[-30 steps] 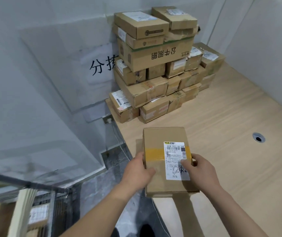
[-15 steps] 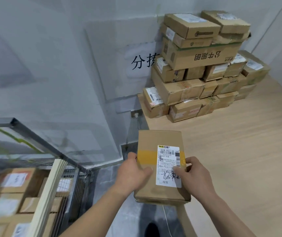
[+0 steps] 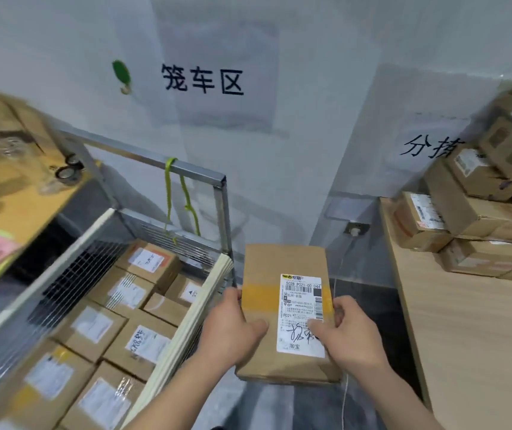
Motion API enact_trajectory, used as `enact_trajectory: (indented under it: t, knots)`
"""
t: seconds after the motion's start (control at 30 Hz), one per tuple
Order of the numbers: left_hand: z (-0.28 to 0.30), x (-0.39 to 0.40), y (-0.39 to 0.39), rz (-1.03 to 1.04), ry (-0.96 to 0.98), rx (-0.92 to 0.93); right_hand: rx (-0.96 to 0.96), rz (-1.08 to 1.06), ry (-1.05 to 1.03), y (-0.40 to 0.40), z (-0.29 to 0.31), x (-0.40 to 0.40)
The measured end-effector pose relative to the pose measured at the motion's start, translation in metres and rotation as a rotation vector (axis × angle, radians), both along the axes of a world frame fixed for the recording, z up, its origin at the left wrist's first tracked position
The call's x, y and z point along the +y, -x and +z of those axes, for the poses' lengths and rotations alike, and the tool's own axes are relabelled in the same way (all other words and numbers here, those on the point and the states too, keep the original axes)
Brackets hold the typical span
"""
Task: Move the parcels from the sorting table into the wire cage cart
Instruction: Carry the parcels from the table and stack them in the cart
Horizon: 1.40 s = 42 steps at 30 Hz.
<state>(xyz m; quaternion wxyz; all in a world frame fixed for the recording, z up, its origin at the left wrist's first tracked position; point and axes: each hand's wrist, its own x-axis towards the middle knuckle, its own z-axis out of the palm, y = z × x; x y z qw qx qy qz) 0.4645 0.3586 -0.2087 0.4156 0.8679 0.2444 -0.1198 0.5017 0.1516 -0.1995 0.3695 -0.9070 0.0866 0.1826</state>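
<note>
A wooden tabletop [image 3: 471, 321] is standing at the right against white walls, carrying stacked parcels [image 3: 478, 212]. The left hand [image 3: 230, 330] and right hand [image 3: 347, 333] are gripping one labelled parcel [image 3: 282, 268], fingers curled around its edges, beside the wire cage cart [image 3: 168, 333], where at least eight boxes [image 3: 118, 308] are lying.

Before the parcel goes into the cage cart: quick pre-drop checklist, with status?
1. Both hands hold the parcel: left hand and right hand grip its sides: ok.
2. Parcel clear of the sorting table: ok.
3. Parcel over the wire cage cart: not ok, it is to the right of the cart's padded rim.
4. Cart open on top: ok.
5. Free spot among parcels in the cart: cannot tell.
6. Green cord on the frame away from the path: ok.
</note>
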Motion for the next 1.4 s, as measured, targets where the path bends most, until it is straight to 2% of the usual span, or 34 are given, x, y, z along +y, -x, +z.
enact_trajectory:
  t: [0.27, 0.53, 1.13, 1.4]
  knots:
    - [-0.002, 0.103, 0.05, 0.208, 0.013, 0.007, -0.016, 0.223, -0.001, 0.008, 0.004, 0.117]
    - [-0.002, 0.159, 0.068, 0.424, 0.067, -0.006, -0.011, 0.437, 0.046, -0.015, -0.001, 0.199]
    - [-0.027, 0.226, -0.014, 0.979, 0.105, 0.026, 0.011, 0.965, 0.078, -0.165, -0.041, 0.356]
    - [-0.069, 0.254, -0.031, 1.048, 0.159, 0.059, 0.028, 1.048, 0.151, -0.185, -0.068, 0.396]
